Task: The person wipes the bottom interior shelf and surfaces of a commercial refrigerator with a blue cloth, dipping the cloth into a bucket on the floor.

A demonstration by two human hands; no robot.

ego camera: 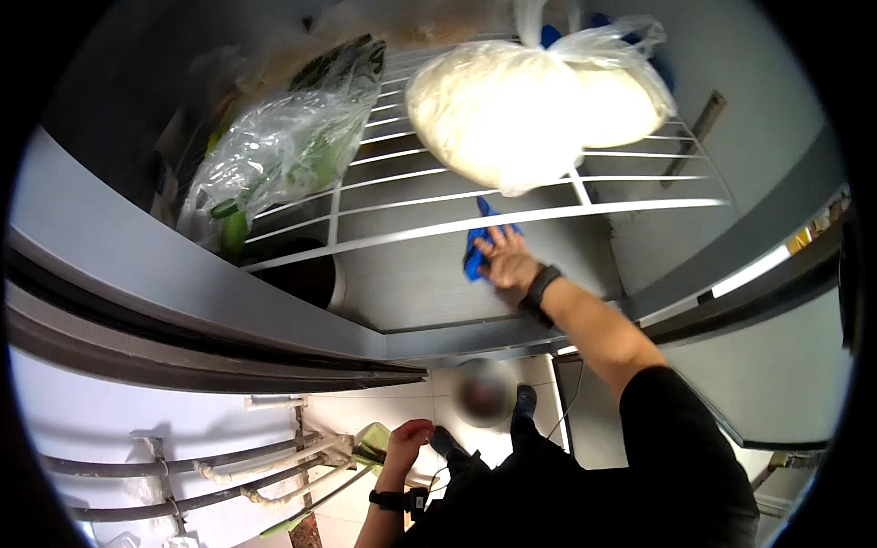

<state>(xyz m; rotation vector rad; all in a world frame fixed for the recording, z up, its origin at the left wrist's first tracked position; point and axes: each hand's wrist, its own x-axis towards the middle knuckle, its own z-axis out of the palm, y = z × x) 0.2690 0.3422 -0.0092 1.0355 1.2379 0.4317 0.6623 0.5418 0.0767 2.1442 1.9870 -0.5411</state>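
Observation:
My right hand [508, 264] presses a blue cloth [474, 252] against the metal floor [411, 274] of a refrigerator cabinet, below a white wire shelf [411, 228]. Its fingers are spread over the cloth. My left hand [411, 438] hangs low outside the cabinet, near my left shoe, its fingers slightly bent, with nothing seen in it. Above the right hand, clear plastic bags of a pale, dough-like food [507, 116] rest on the shelf. On the shelf's left lies a clear plastic bag of green vegetables [294, 151].
A dark round container [301, 274] stands on the cabinet floor at left. The cabinet's front sill [479, 335] runs below my right forearm. A blurred round container [483, 392] is on the tiled floor by my feet. Pipes [240, 472] run along the lower left wall, near a green-handled tool [315, 503].

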